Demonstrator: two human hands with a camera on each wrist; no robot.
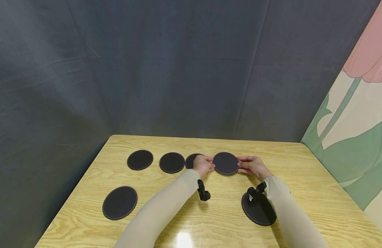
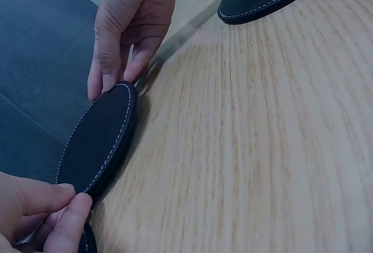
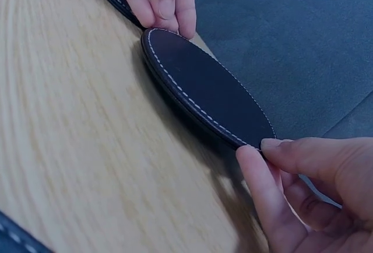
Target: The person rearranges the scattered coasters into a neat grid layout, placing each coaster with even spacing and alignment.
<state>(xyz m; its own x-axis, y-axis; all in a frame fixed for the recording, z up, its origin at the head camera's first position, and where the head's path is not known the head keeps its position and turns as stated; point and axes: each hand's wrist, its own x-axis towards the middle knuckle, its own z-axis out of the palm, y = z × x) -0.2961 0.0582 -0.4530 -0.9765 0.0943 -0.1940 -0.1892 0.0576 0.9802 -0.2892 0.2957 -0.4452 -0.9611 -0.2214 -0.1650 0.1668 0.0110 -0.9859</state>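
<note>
Both hands hold one round black coaster (image 1: 226, 163) with pale stitching round its rim, at the back of the table. My left hand (image 1: 203, 164) pinches its left edge between thumb and fingers. On the opposite edge, the thumb and fingers of my right hand (image 1: 253, 166) pinch it too. A shadow lies under the near side of the coaster in the right wrist view, so it appears slightly raised. Just left of it, another black coaster (image 1: 190, 162) is partly hidden by the left hand.
Two more coasters, a middle one (image 1: 172, 162) and a far-left one (image 1: 140, 159), continue the back row. Nearer lie a left coaster (image 1: 120, 203) and a right coaster (image 1: 258, 210), partly under the right forearm. A dark curtain (image 1: 178, 69) hangs behind the wooden table (image 1: 222, 220).
</note>
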